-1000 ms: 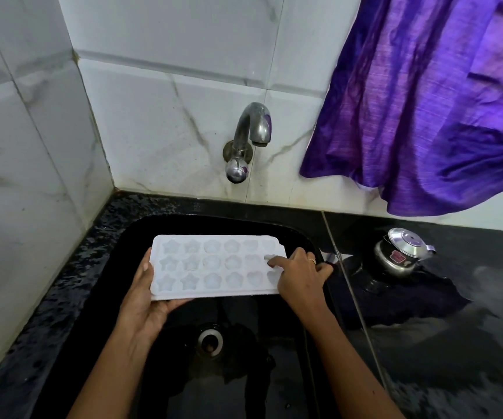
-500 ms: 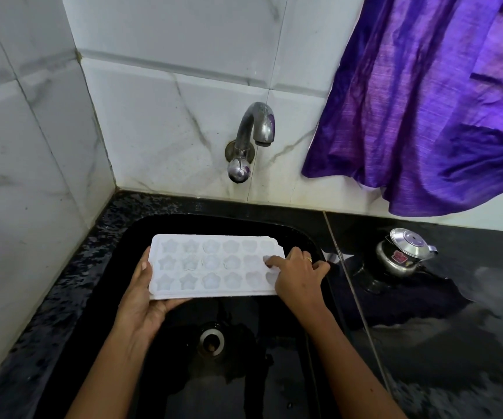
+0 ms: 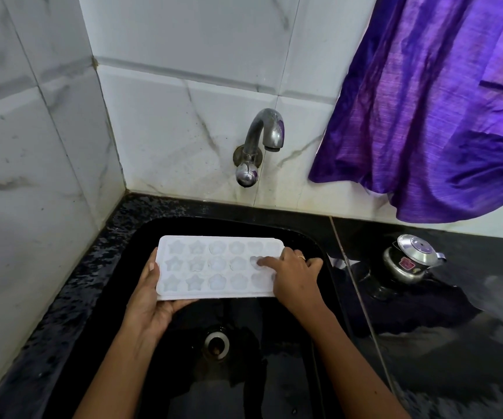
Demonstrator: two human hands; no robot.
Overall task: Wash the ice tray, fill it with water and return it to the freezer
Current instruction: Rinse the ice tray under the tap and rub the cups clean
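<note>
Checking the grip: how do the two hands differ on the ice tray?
The left hand cups the ice tray from beneath at its left end; the right hand lies on top at its right end. Left fingers stay under; right index presses a mould. Both touch the tray.

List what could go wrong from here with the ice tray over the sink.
1. The left hand alone supports the ice tray, at one end; the right hand pressing a finger into a cavity at the far end could tip it into the sink.
2. The tap is not running and the tray sits forward of the spout, so water may miss it.
3. Splashes could reach the metal pot on the counter.
</note>
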